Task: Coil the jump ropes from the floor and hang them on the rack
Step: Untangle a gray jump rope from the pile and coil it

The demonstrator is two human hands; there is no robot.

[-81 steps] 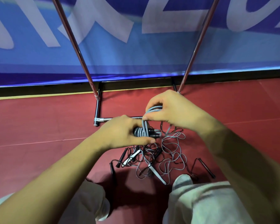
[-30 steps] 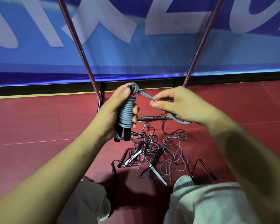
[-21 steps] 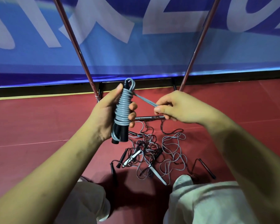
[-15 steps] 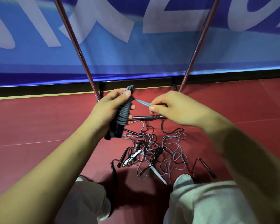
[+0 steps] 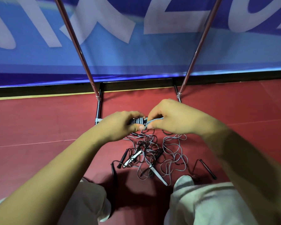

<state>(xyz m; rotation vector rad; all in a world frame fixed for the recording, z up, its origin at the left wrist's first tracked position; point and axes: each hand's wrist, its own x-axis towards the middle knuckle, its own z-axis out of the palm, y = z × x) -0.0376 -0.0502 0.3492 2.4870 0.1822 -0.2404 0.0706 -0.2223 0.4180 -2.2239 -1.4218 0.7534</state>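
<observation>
A grey jump rope (image 5: 139, 121) is wound in tight coils round its black handles. My left hand (image 5: 120, 125) grips this bundle, now lying sideways, and hides most of it. My right hand (image 5: 172, 118) pinches the rope's loose grey end right at the coils. Both hands hover over a tangled pile of jump ropes (image 5: 154, 153) on the red floor, grey and black cords with black and white handles. The metal rack (image 5: 81, 54) stands just beyond, its two poles slanting up out of view.
A blue banner (image 5: 136, 51) with white letters hangs behind the rack. The rack's base bars (image 5: 98, 109) lie on the floor left of my hands. A loose black handle (image 5: 207, 169) lies at the pile's right. My knees in pale trousers (image 5: 201, 203) fill the bottom.
The coiled bundle has tipped from upright to lying sideways in my left hand. My right hand has come in close to the coils with the loose end.
</observation>
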